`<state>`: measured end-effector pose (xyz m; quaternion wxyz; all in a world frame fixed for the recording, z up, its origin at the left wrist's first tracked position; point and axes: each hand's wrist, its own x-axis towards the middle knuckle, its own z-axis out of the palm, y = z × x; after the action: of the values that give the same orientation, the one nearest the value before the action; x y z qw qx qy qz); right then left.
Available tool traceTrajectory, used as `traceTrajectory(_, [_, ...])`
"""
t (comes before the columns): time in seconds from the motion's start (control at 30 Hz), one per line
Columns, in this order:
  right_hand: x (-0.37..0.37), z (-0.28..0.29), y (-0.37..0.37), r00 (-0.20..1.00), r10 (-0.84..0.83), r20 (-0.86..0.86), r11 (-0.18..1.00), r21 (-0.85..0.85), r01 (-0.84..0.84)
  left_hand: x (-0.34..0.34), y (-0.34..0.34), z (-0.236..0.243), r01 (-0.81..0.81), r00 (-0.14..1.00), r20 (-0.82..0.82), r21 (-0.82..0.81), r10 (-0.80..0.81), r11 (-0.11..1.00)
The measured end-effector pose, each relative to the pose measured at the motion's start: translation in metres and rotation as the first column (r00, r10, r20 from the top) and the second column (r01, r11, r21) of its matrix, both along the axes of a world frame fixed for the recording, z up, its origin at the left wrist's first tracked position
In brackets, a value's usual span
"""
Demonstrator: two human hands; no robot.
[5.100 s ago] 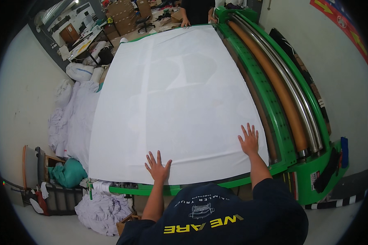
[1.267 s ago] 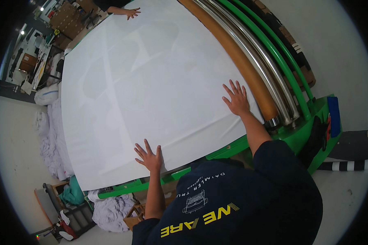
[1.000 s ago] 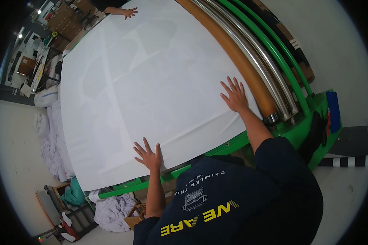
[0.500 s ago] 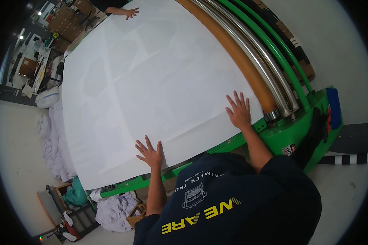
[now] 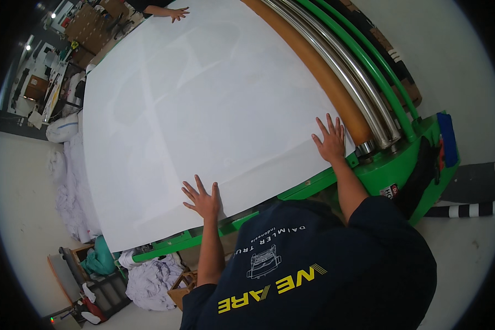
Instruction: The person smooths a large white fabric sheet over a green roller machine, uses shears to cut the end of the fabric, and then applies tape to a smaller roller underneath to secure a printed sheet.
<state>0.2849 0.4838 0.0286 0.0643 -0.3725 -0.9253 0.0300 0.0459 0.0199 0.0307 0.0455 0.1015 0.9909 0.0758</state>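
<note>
left hand [image 5: 202, 199]: flat, fingers spread, palm down on near edge of white sheet [image 5: 203, 110], grasping nothing
right hand [image 5: 331, 143]: flat, fingers splayed, pressing sheet's near right corner, just beside orange roller [image 5: 313, 60], grasping nothing
sheet: spread wide over green machine [image 5: 401, 165], reaching up to the roller
rollers: steel bars [image 5: 341, 66] beside orange one
far end: another person's hand [image 5: 173, 12] on sheet
floor left: pile of white laundry [image 5: 71, 187]
</note>
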Motion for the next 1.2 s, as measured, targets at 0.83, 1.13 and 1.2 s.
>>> traceTrajectory(0.83, [-0.113,-0.002,-0.076,0.968,0.115,-0.221,0.988,-0.073,-0.134,-0.004,0.005,0.003,0.033,0.999,0.038,-0.006,-0.033,0.999])
traceTrajectory(1.13, [-0.148,0.018,-0.102,0.987,0.114,-0.116,0.972,-0.195,-0.135,-0.035,0.017,0.04,0.009,0.946,0.319,-0.172,0.047,0.985])
traceTrajectory(1.2, [-0.152,0.022,-0.099,0.989,0.105,-0.105,0.969,-0.212,-0.125,-0.077,0.048,0.049,0.051,0.943,0.332,-0.196,0.018,0.979])
